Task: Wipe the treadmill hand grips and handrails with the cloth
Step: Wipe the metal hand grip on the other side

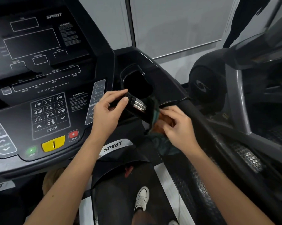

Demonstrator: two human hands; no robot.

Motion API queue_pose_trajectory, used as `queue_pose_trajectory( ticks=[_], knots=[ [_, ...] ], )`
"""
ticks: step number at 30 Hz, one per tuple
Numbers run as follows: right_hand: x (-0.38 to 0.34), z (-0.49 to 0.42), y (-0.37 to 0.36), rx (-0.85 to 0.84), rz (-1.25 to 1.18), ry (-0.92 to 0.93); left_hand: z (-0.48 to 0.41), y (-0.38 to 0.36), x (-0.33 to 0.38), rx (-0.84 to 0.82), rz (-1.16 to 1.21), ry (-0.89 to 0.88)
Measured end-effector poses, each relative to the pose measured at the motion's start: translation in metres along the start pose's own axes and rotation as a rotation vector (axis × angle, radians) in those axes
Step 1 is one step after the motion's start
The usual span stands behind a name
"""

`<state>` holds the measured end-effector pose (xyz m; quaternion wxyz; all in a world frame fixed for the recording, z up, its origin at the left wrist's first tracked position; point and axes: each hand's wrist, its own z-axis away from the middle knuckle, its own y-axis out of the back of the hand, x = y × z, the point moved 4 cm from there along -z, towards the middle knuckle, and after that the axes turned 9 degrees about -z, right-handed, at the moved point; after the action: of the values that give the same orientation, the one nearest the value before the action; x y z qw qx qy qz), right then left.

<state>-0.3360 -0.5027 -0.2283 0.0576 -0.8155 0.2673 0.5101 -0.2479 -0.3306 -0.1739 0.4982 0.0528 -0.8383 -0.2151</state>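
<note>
A black hand grip [137,103] with a shiny metal pulse sensor band sticks out from the treadmill console toward me. My left hand [109,111] holds its free end between thumb and fingers. A dark green and orange cloth [158,127] is bunched around the base of the grip, with a loose end hanging below. My right hand [176,125] pinches the cloth there with curled fingers. The padded right handrail [206,125] runs diagonally just behind my right hand.
The console keypad [50,114], red stop button [73,134] and yellow safety key [53,143] lie left of my hands. A cup holder recess [137,82] sits above the grip. Another machine [205,86] stands to the right. My shoe [141,198] is on the belt below.
</note>
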Motion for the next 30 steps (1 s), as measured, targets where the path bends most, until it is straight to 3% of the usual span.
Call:
queue_pose_trajectory(
  ticks=[5, 9, 14, 20, 27, 30],
  knots=[
    [0.009, 0.012, 0.008, 0.079, 0.035, -0.002, -0.001, 0.000, 0.001, -0.001, 0.008, 0.005],
    [-0.018, 0.009, -0.023, 0.186, 0.155, 0.224, -0.003, 0.002, 0.002, -0.009, 0.003, 0.013],
    [-0.013, 0.024, -0.029, 0.183, 0.341, 0.429, -0.004, 0.004, 0.003, -0.035, -0.012, 0.017],
    [0.005, 0.034, -0.018, 0.252, 0.300, 0.325, -0.002, 0.003, 0.002, -0.025, 0.013, 0.016],
    [-0.013, 0.021, -0.029, 0.183, 0.258, 0.375, -0.003, 0.003, 0.003, -0.019, -0.002, 0.008],
    [0.011, 0.032, -0.005, 0.224, 0.151, 0.197, -0.002, 0.003, 0.003, -0.011, 0.006, 0.010]
  ],
)
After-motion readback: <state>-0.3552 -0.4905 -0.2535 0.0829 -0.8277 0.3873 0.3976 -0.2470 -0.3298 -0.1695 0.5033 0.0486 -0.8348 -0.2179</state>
